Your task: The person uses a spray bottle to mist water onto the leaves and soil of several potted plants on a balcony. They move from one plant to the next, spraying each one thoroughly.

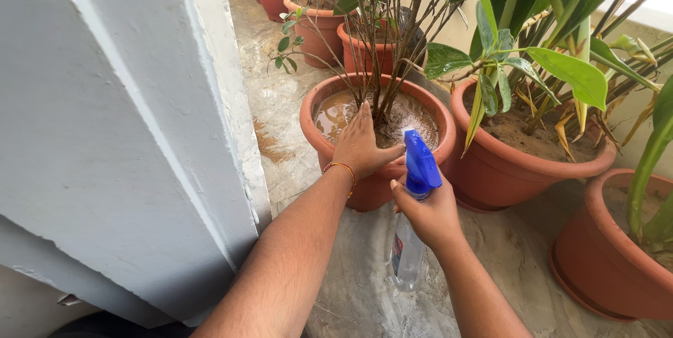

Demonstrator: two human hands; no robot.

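My left hand (361, 143) lies flat over the wet soil of a terracotta pot (317, 132), fingers apart and reaching toward the thin stems of its plant (378, 43). It rests on the pot's near rim. My right hand (427, 215) grips a clear spray bottle (406, 257) by the neck. Its blue trigger head (420, 163) points up toward the pot. Muddy water pools on the left side of the soil.
A pale grey wall (126, 134) fills the left side. More terracotta pots stand around: one with broad green leaves to the right (519, 170), another at the far right (603, 261), several farther back (319, 29). The floor (350, 289) is mottled stone.
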